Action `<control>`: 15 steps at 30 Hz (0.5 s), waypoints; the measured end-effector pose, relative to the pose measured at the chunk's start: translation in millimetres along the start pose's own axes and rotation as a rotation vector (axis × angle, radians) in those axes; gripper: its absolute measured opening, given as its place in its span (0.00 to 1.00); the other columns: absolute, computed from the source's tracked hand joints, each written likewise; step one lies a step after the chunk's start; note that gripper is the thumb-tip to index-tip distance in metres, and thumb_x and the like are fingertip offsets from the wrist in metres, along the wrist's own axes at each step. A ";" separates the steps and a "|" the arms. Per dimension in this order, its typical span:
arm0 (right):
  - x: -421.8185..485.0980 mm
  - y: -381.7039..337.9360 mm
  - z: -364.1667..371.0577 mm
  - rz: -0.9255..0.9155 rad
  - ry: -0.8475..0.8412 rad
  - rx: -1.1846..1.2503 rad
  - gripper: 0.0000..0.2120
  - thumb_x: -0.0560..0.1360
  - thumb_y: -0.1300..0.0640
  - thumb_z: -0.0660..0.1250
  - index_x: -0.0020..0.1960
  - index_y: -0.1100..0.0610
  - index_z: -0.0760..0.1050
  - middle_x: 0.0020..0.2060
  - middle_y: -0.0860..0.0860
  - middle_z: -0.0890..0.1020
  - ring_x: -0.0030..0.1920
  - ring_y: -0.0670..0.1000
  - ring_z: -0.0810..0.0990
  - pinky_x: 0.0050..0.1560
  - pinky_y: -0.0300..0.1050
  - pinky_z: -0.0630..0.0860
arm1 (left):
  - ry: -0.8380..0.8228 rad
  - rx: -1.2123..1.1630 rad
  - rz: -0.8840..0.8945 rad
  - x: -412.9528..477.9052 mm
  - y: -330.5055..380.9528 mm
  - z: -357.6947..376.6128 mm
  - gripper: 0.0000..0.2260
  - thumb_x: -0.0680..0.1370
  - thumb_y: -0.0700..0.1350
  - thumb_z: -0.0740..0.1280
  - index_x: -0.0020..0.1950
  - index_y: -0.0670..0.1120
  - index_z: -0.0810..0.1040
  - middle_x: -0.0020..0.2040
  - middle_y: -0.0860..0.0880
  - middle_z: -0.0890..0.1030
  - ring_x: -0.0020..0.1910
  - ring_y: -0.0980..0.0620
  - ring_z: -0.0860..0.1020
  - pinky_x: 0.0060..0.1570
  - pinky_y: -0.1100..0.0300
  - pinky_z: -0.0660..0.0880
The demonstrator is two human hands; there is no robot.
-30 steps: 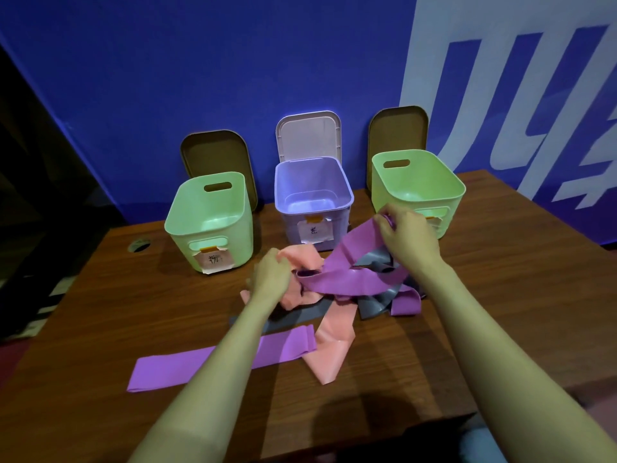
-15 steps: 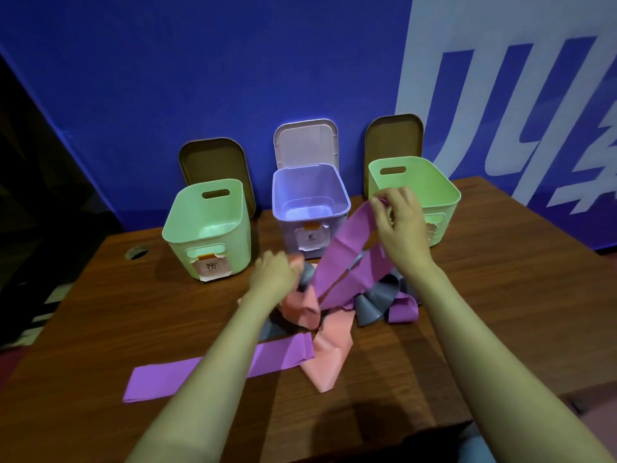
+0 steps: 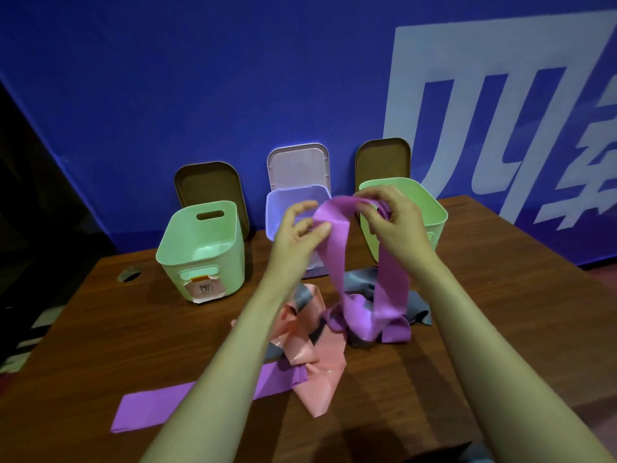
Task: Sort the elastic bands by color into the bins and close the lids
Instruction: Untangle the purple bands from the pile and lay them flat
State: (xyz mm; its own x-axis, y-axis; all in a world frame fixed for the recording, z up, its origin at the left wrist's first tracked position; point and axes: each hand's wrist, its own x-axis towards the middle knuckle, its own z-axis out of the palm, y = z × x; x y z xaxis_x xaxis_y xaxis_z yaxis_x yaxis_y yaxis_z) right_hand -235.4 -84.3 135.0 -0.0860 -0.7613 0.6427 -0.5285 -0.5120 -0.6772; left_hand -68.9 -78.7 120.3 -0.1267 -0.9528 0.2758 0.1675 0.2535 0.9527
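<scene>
Right hand (image 3: 394, 225) pinches purple band (image 3: 337, 252); left hand (image 3: 297, 235) loose, fingers spread beside it. Lift clear of pile (image 3: 314, 349), gather slack, drop into purple bin (image 3: 277, 212).

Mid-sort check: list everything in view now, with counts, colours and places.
green bins: 2, green; left bin, right bin, row's ends.
lilac bin: 1, lilac, between them.
brown lids: 2, brown, upright behind green bins.
pink lid: 1, pale pink, upright behind lilac bin.
held purple band: 1, purple, lifted, trailing into pile.
flat purple band: 1, purple, table's near left.
pink bands: count unclear, pink, central pile.
grey bands: count unclear, grey, same pile.
table: 1, brown wood.
left hand: at held band, grip unclear.
right hand: pinches held band's top.
</scene>
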 end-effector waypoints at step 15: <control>-64.4 77.0 19.7 0.482 -0.747 -0.222 0.16 0.76 0.54 0.66 0.31 0.53 0.68 0.27 0.47 0.70 0.32 0.46 0.67 0.32 0.40 0.62 | 0.325 0.453 -0.195 -12.2 -28.7 -84.6 0.10 0.74 0.35 0.62 0.41 0.48 0.78 0.41 0.51 0.78 0.45 0.51 0.75 0.43 0.61 0.70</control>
State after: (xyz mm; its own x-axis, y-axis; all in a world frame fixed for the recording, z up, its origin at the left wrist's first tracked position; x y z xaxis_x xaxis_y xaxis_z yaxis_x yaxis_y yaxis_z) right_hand -254.0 -82.6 34.4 0.1884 -0.9716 -0.1431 -0.7342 -0.0426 -0.6776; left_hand 10.6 -88.5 78.7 0.2046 -0.9731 0.1055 -0.2721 0.0470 0.9611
